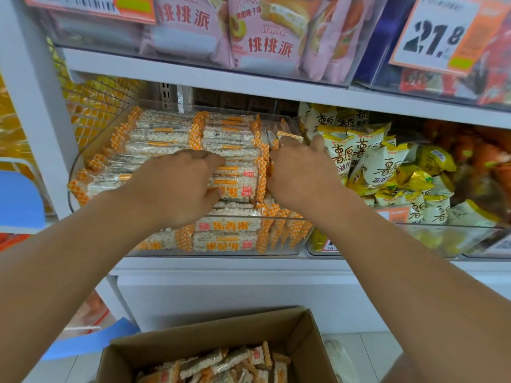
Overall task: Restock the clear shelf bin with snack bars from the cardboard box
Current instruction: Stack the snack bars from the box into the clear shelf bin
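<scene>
On the middle shelf (pixel 221 265), seen from the head camera, a clear bin (pixel 171 254) is packed with rows of bars (pixel 163 134) in clear wrappers with orange checked ends. Both arms reach into it over its front wall.

Left hand (pixel 177 186) lies on top of the bars near the bin's middle, knuckles up, fingers curled down over the left end of a small stack of bars (pixel 235 181); its thumb tucks under at the stack's near side. That grip looks clasped round the stack rather than flat on it.

Right hand (pixel 301 172) is at the bin's right wall, fingers bent forward and down against the orange ends of the same stack, the fingertips hidden behind it. Whether this grip is truly closed round the bars or only pressing them I cannot tell for sure, but the curl suggests it holds them.

Below, at the bottom edge, an open box (pixel 301 335) stands on the floor before the shelf unit, with more bars lying loose inside.

Right of the bin, a second clear bin holds yellow-and-white packets (pixel 384 167). Above, pink packets (pixel 265 31) fill the upper shelf, and a price tag (pixel 437 34) hangs at the top right.
</scene>
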